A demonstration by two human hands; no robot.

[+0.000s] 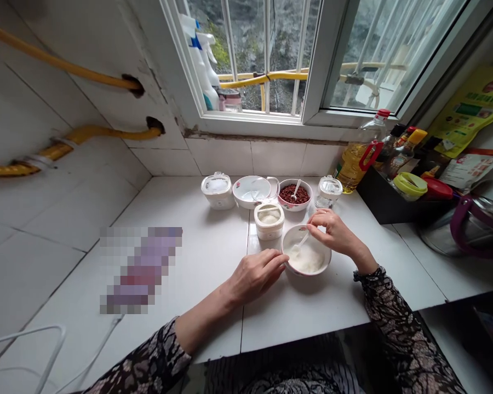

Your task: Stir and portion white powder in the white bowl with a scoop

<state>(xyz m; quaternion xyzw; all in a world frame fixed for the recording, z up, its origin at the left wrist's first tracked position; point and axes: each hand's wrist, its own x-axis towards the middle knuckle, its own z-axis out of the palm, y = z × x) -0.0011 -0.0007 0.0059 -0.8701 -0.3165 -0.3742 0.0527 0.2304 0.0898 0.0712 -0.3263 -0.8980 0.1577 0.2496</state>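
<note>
My right hand (332,230) pinches the handle of a small white spoon (299,245). The spoon's head rests in white grainy or powdery stuff (309,261) inside a white bowl (329,257). Against the bowl's left rim lie the fingers of my left hand (258,273), thumb and fingers closed on its edge. Just behind the bowl stands a square white canister (270,233), its top uncovered and pale contents showing. Farther back is a second bowl (294,207) of dark red beans with a white spoon (296,189) in it.
Along the wall stand a lidded white canister (217,198), a wide white bowl (252,203) with a clear lid leaning over it, and a clear-lidded jar (329,191). An oil bottle (351,164) and a dark condiment box (384,197) are right. A blurred phone-like object (145,271) lies left.
</note>
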